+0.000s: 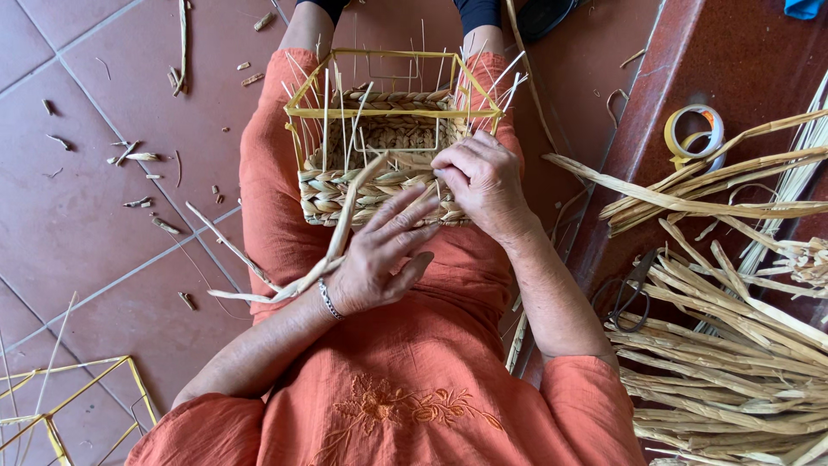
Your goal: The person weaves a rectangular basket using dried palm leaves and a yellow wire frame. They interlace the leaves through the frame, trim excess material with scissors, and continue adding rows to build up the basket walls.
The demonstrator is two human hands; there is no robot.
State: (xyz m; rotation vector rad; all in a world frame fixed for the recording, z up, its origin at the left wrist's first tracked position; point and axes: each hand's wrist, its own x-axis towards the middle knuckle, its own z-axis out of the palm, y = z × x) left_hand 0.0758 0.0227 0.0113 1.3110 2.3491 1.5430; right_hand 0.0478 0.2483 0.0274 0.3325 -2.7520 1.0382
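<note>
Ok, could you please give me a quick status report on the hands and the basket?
Left hand open, fingers spread against the half-woven basket on the lap. Right hand pinching the braided strand at its front wall. Nothing in the way.

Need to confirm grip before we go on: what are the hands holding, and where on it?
The right hand pinches the braided straw strand where it meets the basket front wall. The left hand, fingers spread, rests against the strand's loose length.
</note>
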